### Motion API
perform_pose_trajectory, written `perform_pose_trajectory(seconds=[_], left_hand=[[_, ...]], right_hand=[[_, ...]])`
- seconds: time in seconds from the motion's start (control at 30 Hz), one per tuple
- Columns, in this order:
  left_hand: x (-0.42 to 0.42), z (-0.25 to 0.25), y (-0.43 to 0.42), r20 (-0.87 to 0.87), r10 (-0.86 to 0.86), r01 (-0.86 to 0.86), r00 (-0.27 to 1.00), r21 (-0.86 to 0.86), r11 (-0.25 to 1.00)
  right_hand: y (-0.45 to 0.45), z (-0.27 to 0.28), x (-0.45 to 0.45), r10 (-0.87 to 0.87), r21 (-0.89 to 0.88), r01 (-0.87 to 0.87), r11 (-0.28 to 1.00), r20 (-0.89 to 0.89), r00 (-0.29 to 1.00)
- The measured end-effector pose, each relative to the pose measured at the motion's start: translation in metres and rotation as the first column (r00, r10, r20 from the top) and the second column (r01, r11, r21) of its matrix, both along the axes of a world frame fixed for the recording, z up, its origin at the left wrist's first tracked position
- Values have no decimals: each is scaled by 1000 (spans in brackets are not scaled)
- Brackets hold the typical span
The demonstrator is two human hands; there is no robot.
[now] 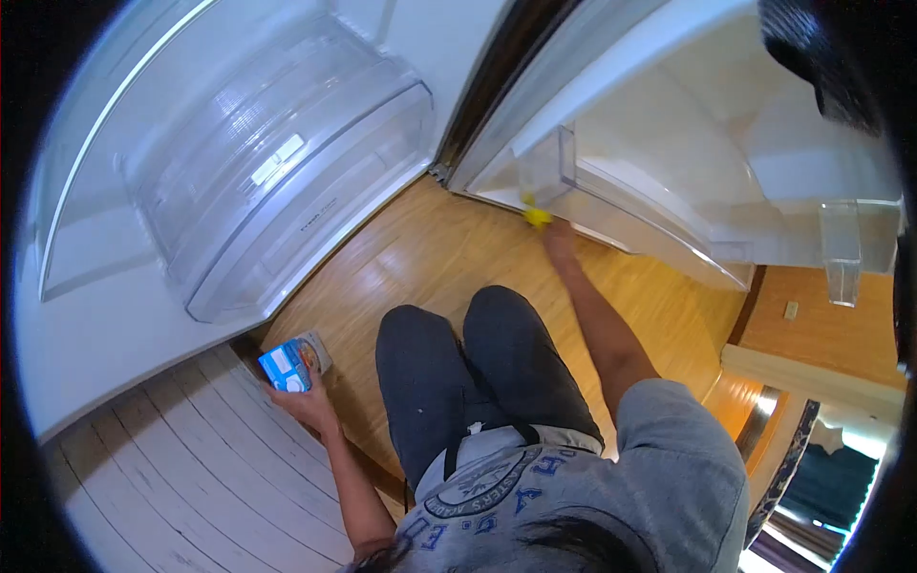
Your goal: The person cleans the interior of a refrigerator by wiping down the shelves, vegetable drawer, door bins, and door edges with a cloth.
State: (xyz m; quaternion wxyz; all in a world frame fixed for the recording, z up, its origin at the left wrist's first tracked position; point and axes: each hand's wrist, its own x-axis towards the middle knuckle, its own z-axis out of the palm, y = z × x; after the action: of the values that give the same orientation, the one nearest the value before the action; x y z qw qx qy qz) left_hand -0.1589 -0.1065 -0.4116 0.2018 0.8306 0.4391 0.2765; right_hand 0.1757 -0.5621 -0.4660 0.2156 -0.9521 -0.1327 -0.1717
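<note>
My left hand (309,405) is closed around a small blue-and-white carton (287,367) with a food picture on its side, held low above the floor. On the other side, my right hand (560,239) reaches to the lower part of the open refrigerator door (659,124). Its fingers are closed on a small bright yellow object (537,217), too blurred to name. That object is at the left end of the clear door bin (640,215); whether it touches the bin I cannot tell.
The open refrigerator compartment with clear drawers (296,181) stands ahead on the left. A white plank-patterned panel (191,458) lies at lower left. My bent knees (458,353) are over the wooden floor (382,258). A small clear door shelf (841,253) projects at right.
</note>
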Motion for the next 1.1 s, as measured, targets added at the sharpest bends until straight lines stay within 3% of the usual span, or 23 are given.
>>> perform_pose_trajectory(seconds=[0.03,0.07,0.1,0.17,0.2,0.27,0.3,0.37,0.43,0.5,0.57,0.63,0.73,0.77,0.8,0.87,0.9,0.93,0.97,1.0,1.03,1.07,1.1], left_hand=[[-5,-7,4,48,39,-33,998,-122,992],[-11,-14,10,86,74,-51,994,-241,969],[-14,-21,14,92,67,-51,993,-172,984],[-14,-11,12,123,54,-25,991,-230,973],[-13,-5,13,135,62,-21,989,-287,958],[-11,6,10,108,67,-37,992,-260,965],[-11,15,6,96,36,-15,995,-217,976],[-9,29,-2,92,8,7,996,-165,986],[-9,40,-10,147,-130,140,981,-57,989],[-2,63,-26,174,-144,161,974,-91,983],[8,97,-45,189,-161,187,969,-128,974],[18,134,-68,184,-225,261,957,-200,945],[34,193,-112,177,-324,357,929,-204,912],[40,209,-127,259,-359,426,897,-283,859],[49,226,-145,252,-381,443,890,-273,854],[66,259,-178,190,-457,493,869,-258,831],[75,271,-190,151,-528,549,836,-205,810],[82,280,-200,134,-554,570,821,-161,806],[85,305,-218,105,-563,572,820,-172,802],[93,315,-233,105,-575,584,811,-179,791],[100,328,-249,95,-589,596,802,-171,784],[108,339,-258,82,-609,613,789,-174,771],[116,348,-272,73,-629,631,774,-172,756]], right_hand=[[73,52,-14,-5,556,218,802,-358,934],[93,27,0,24,-172,-18,985,38,999],[124,45,7,24,-210,-102,972,-343,939],[142,-1,22,-66,18,68,998,-80,995],[138,10,19,-85,30,88,996,-77,993],[130,42,8,101,-332,-105,937,-31,994],[114,36,6,94,-327,-99,940,-31,995],[71,20,8,5,-11,-8,1000,-268,963],[29,29,-8,-56,-567,-76,820,-211,976],[-14,26,-12,-144,-618,-33,785,-234,962],[-56,31,-25,-166,-293,76,953,-297,940],[-97,28,-33,-218,92,252,963,-283,934],[-167,59,-57,-189,86,243,966,-405,894],[-188,59,-57,-146,-84,121,989,-448,882],[-200,49,-61,-159,-72,141,987,-452,878],[-213,41,-62,-214,-5,220,976,-259,942],[-217,56,-59,-225,11,236,972,-255,940],[-223,85,-61,-74,397,245,884,-399,914],[-229,110,-77,133,712,299,636,-482,866],[-233,126,-84,124,721,309,619,-479,869],[-242,142,-91,297,849,509,142,-527,796],[-244,162,-96,474,688,641,-340,-463,749],[-232,187,-100,496,578,573,-581,-306,812]])
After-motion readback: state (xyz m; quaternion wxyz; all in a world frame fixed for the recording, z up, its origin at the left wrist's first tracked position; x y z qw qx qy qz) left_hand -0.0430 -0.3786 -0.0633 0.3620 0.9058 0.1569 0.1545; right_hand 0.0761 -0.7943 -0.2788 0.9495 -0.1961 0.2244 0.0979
